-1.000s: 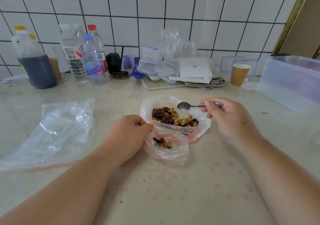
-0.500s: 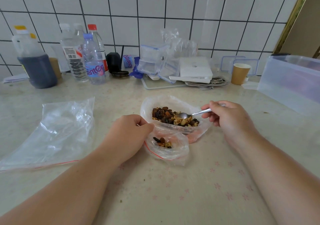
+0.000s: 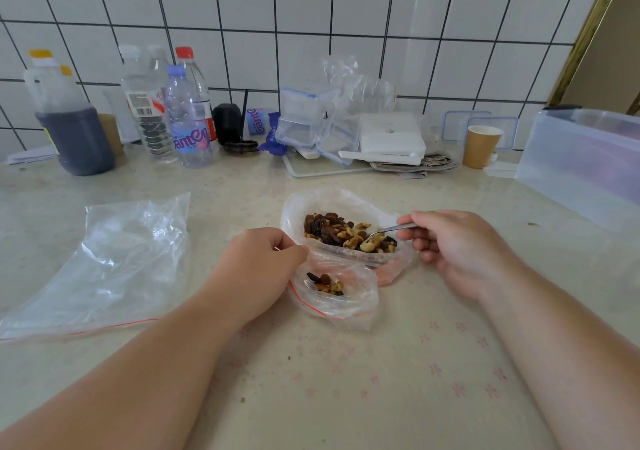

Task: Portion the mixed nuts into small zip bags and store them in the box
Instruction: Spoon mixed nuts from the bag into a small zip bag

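at a pale countertop (image 3: 346,397), a person's left hand (image 3: 258,269) pinches the rim of a small zip bag (image 3: 337,297) holding a few nuts, while the right hand (image 3: 460,252) clasps a metal spoon (image 3: 386,231) whose bowl is dug into the mixed nuts (image 3: 343,233) in a larger open bag (image 3: 301,214) just at 12 o'clock of the small one; a clear storage box (image 3: 581,169) stands at 2 o'clock, well apart, and an empty flat zip bag (image 3: 104,262) lies at 9 o'clock, with bottles (image 3: 187,120) along the tiled wall at 11 o'clock

A pale tabletop (image 3: 346,380) with faint pink flower marks meets a white tiled wall (image 3: 311,6) with dark grout behind it. Right of the wall runs a gold-coloured trim (image 3: 585,30). Soft, even light.
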Demonstrator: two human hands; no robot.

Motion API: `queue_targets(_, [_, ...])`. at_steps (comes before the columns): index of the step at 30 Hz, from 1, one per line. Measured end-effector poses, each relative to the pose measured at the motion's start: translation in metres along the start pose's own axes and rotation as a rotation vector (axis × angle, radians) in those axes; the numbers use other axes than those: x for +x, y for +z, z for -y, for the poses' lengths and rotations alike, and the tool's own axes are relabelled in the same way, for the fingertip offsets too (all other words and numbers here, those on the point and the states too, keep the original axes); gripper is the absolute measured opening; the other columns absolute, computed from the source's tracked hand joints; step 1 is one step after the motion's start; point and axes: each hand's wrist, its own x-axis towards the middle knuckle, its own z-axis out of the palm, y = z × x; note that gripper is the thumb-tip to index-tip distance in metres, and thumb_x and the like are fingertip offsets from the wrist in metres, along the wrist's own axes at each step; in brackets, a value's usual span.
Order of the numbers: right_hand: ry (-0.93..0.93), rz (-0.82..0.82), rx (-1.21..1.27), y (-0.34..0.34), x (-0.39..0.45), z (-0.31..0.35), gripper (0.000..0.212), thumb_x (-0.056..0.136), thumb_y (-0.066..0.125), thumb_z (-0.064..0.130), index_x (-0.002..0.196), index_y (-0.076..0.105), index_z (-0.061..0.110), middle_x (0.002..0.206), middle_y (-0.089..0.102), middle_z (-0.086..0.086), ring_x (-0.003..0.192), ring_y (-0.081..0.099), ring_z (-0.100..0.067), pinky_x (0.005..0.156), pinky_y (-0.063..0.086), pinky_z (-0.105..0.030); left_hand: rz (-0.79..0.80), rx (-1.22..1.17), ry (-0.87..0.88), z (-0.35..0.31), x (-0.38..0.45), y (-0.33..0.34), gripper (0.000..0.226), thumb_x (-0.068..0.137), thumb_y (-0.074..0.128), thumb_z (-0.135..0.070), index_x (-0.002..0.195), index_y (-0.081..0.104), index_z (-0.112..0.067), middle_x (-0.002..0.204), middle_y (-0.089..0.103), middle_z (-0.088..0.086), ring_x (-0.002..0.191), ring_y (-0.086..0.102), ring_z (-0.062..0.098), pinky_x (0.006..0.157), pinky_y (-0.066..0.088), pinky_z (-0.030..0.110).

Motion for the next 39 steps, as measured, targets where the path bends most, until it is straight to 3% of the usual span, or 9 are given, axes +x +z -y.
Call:
queue_targets(9, [0.109,-0.019,0.249,-0.006,0.002,0.004,0.025,0.098,0.051,0.014,0.084,0.069,0.005,0.06,0.069,-0.005,0.045,0.051,-0.007,0.038,0.036,-0.016,-0.003,-0.009,-0.009,0.0,0.0,0.0,0.015,0.082,0.07,-0.038,0.07,0.07,-0.029,0.067,0.072,-0.003,0.055,0.058,0.012,0.059,0.049,0.03])
queue_targets(16, [0.051,0.134,0.311,-0.006,-0.014,0.019,0.028,0.097,0.05,0.013,0.08,0.07,0.001,0.06,0.063,-0.007,0.048,0.048,-0.01,0.04,0.034,-0.018,0.015,-0.037,-0.025,-0.001,-0.001,-0.001,0.017,0.084,0.07,-0.035,0.071,0.071,-0.026,0.06,0.068,-0.005,0.055,0.057,0.012,0.06,0.049,0.03])
queue_targets(21, [-0.038,0.259,0.147,0.0,-0.028,0.022,0.037,0.097,0.05,0.012,0.071,0.076,0.005,0.061,0.062,-0.011,0.049,0.048,-0.012,0.041,0.034,-0.02,0.01,-0.044,-0.03,-0.002,-0.001,0.0,0.019,0.086,0.07,-0.033,0.07,0.071,-0.023,0.06,0.069,-0.003,0.054,0.057,0.012,0.059,0.049,0.029])
queue_targets(27, [-0.368,0.373,-0.225,0.005,-0.038,0.016,0.034,0.099,0.053,0.031,0.086,0.075,0.01,0.073,0.07,-0.009,0.059,0.058,-0.016,0.052,0.042,-0.024,-0.003,-0.036,-0.017,0.001,0.001,0.001,0.018,0.085,0.071,-0.035,0.07,0.07,-0.024,0.056,0.064,-0.007,0.051,0.053,0.01,0.057,0.045,0.027])
queue_targets(29, [-0.444,0.46,-0.324,0.007,-0.043,0.014,0.03,0.091,0.055,0.038,0.089,0.076,0.017,0.077,0.072,-0.005,0.063,0.062,-0.015,0.056,0.045,-0.02,-0.011,-0.037,-0.015,0.001,0.003,0.001,0.018,0.084,0.072,-0.034,0.07,0.07,-0.023,0.055,0.062,-0.007,0.05,0.052,0.009,0.056,0.044,0.026])
queue_targets(32, [-0.496,0.565,-0.359,0.005,-0.048,0.014,0.025,0.091,0.057,0.034,0.092,0.077,0.019,0.084,0.073,-0.008,0.071,0.065,-0.014,0.062,0.047,-0.014,-0.015,-0.034,-0.013,0.002,0.004,0.002,0.019,0.084,0.072,-0.035,0.071,0.071,-0.022,0.054,0.062,-0.009,0.048,0.051,0.007,0.055,0.043,0.025])
queue_targets(35, [-0.544,0.468,-0.294,0.001,-0.044,0.016,0.028,0.095,0.057,0.037,0.088,0.078,0.02,0.08,0.073,-0.007,0.07,0.063,-0.016,0.062,0.047,-0.018,-0.013,-0.035,-0.015,0.003,0.004,0.001,0.018,0.084,0.072,-0.035,0.07,0.071,-0.023,0.054,0.062,-0.009,0.048,0.051,0.007,0.053,0.042,0.024])
queue_targets(39, [-0.487,0.213,0.004,-0.006,-0.031,0.018,0.028,0.092,0.055,0.032,0.083,0.078,0.018,0.072,0.07,-0.007,0.063,0.056,-0.017,0.059,0.042,-0.028,-0.006,-0.034,-0.018,0.003,0.003,0.001,0.018,0.084,0.071,-0.036,0.072,0.071,-0.023,0.055,0.063,-0.009,0.045,0.05,0.005,0.053,0.043,0.024])
